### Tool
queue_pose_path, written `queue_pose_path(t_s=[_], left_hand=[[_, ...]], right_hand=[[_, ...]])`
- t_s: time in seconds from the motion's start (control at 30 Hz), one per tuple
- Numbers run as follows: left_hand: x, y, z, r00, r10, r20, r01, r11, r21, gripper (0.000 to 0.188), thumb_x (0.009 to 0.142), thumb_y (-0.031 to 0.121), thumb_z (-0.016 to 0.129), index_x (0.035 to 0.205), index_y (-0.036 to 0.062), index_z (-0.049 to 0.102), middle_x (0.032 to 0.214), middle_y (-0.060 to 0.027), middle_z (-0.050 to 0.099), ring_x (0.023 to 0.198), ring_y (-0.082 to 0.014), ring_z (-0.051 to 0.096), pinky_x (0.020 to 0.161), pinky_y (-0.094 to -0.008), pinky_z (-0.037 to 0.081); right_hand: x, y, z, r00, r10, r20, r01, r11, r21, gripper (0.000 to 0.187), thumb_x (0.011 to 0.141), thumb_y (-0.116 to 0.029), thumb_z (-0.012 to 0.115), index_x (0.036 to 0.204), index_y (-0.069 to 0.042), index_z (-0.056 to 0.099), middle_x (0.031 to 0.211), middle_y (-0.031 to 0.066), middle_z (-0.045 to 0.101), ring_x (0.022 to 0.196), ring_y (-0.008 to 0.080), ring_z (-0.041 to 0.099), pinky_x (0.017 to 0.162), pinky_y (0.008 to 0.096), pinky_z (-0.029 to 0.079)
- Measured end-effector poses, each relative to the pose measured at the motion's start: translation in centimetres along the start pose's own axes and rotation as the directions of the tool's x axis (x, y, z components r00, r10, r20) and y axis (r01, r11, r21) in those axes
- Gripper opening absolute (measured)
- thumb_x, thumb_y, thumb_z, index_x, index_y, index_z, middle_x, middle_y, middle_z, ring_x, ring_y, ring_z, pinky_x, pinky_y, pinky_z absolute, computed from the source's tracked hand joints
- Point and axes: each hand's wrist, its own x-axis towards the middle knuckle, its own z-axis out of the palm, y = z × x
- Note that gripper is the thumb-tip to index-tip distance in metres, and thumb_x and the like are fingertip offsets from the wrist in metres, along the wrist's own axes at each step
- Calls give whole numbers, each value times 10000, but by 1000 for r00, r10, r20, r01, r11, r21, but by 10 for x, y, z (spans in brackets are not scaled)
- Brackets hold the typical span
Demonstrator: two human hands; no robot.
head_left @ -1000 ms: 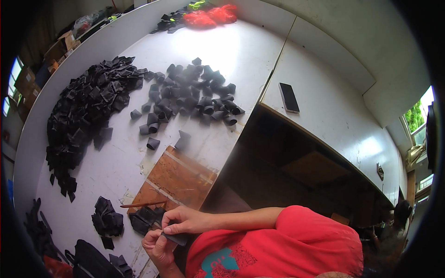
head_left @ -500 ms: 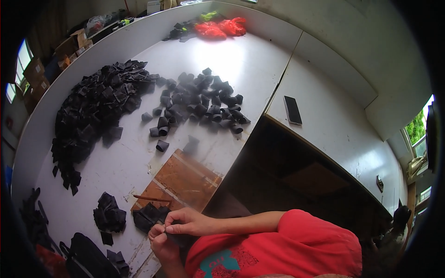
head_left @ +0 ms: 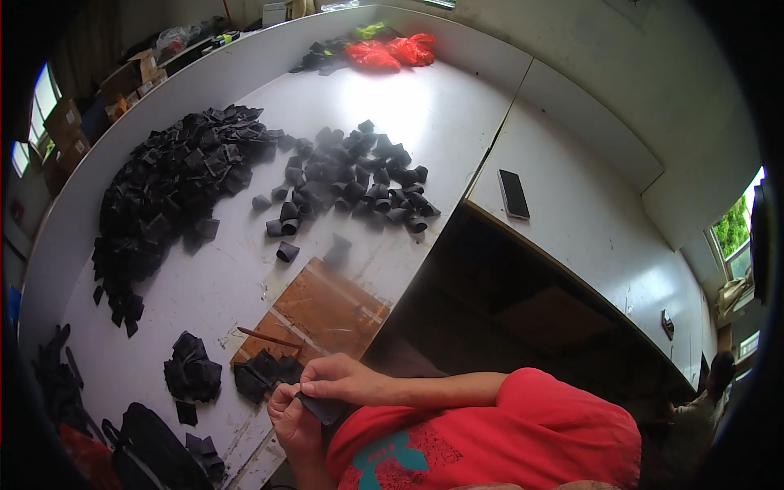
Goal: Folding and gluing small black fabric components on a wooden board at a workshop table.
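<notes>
Holding a small black piece (head_left: 325,410) before the red shirt (head_left: 498,429), the person has both hands close together. The right hand (head_left: 341,378) clamps its thumb and forefinger on the upper edge of this piece; the left hand (head_left: 292,415) has its fingers curled, with the tips together on the same edge. From these fingertips, the piece hangs toward 4 o'clock. Counting from the hands, a dark bunch (head_left: 263,374) lies very near at 10 o'clock, and a brown board (head_left: 331,306) at 12. A thin reddish stick (head_left: 271,337) crosses the board's edge at 11. Farther, curved black pieces (head_left: 353,189) spread at 12, a large black heap (head_left: 167,192) at 11, and a phone (head_left: 514,194) between 1 and 2.
</notes>
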Motion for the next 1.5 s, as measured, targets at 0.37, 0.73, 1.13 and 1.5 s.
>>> queue_pose_path(t_s=[0.37,0.73,1.13,1.5], left_hand=[[-13,11,24,1000,10,14,-10,1000,16,99,750,67,578,758,9,499,749,-99,580,703,-166,577,678,-248,472],[-17,10,22,999,-42,-22,43,997,61,58,681,17,511,721,-9,479,672,-60,519,596,-106,487,584,-193,403],[3,7,11,981,-178,-71,183,981,71,19,705,21,503,714,14,489,642,-49,523,512,-89,435,501,-209,372],[16,4,-2,946,-288,-148,296,954,37,37,756,44,514,734,29,489,587,-27,473,493,-95,419,469,-229,361]], right_hand=[[-8,-11,4,999,22,34,-25,995,97,183,837,-207,585,828,-24,582,743,-20,568,738,49,494,666,209,404],[-38,10,-21,995,3,-97,-12,995,-95,185,853,-205,567,788,-32,555,643,-29,517,571,36,456,504,196,373],[-221,82,-114,561,612,-558,-811,542,-221,469,838,-423,512,1014,7,568,818,117,616,632,213,609,610,342,505],[-243,52,-105,611,757,-230,-780,626,-8,208,830,-217,538,831,-23,613,703,10,593,632,116,582,635,262,481]])
